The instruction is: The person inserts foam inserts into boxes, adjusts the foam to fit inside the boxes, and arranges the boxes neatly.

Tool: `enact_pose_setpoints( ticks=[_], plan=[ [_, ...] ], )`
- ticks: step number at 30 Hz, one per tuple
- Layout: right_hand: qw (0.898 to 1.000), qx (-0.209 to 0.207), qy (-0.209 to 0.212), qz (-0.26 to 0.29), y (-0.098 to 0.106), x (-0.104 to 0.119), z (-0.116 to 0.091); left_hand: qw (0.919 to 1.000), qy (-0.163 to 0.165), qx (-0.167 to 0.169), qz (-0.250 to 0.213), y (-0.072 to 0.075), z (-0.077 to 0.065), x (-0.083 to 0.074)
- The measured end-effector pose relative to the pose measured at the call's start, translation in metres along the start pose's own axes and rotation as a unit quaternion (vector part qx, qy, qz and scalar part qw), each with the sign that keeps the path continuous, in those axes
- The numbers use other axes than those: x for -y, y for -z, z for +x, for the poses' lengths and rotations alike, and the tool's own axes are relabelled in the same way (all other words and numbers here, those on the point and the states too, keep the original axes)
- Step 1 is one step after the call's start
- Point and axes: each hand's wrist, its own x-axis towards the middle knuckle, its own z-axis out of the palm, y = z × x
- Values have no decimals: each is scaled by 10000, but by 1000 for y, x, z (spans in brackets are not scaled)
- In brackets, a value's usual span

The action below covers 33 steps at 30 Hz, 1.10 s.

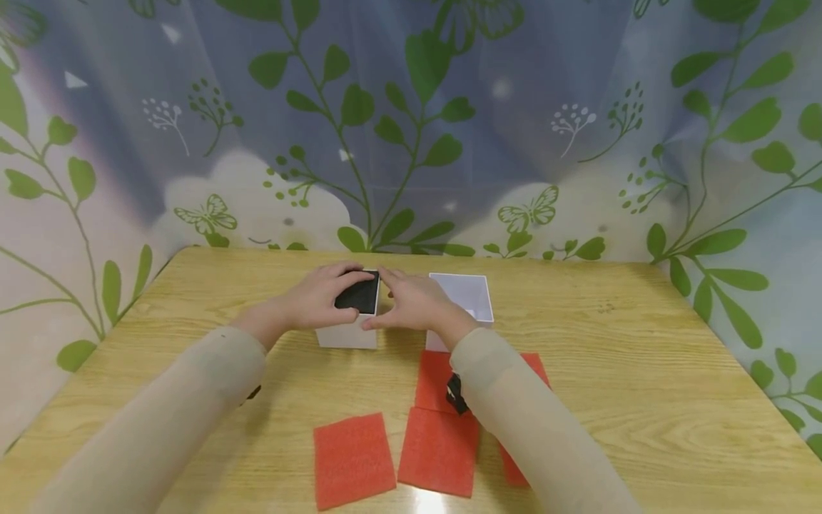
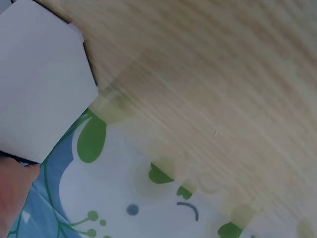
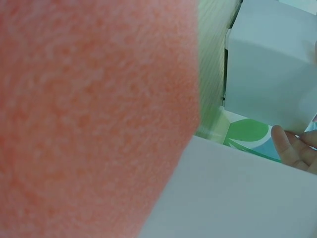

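Both hands are at a white box [image 1: 347,337], its top filled by a flat black piece [image 1: 361,294]. The left hand [image 1: 316,294] spans this top from the left, fingers toward the far rim and thumb along the near rim. From the other side the right hand [image 1: 414,300] has its fingertips at the far right corner and its thumb at the near right corner. In the left wrist view a fingertip [image 2: 17,178] meets the rim of the box [image 2: 44,84]. Fingers [image 3: 292,148] show at the box's [image 3: 270,74] edge in the right wrist view.
A second white box [image 1: 459,287], open at the top, stands just right of the first, partly behind the right hand. Several red felt-like squares [image 1: 355,460] lie on the wooden table [image 1: 616,371] nearer the person, some under the right forearm. A leaf-patterned curtain [image 1: 398,178] hangs behind.
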Motion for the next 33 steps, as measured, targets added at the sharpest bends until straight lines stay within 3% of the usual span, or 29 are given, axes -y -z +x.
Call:
enact_pose_setpoints(
  ticks=[8,19,23,28,33],
  plan=[
    [10000,11,24,20,0,3,-1,9997,144,-19,-215,-8,-3,4],
    [10000,19,25,66,-2,4,1,9991,336,-258,-8,-11,-6,-1],
    [10000,5,28,86,-4,5,2,9964,-16,-740,413,-11,-13,-6],
    [10000,-10,5,66,-1,5,1,9761,-655,-1613,1304,-15,-29,-22],
    [10000,-44,-38,51,0,2,0,9748,-582,-1474,1571,-23,-39,-37]
  ],
)
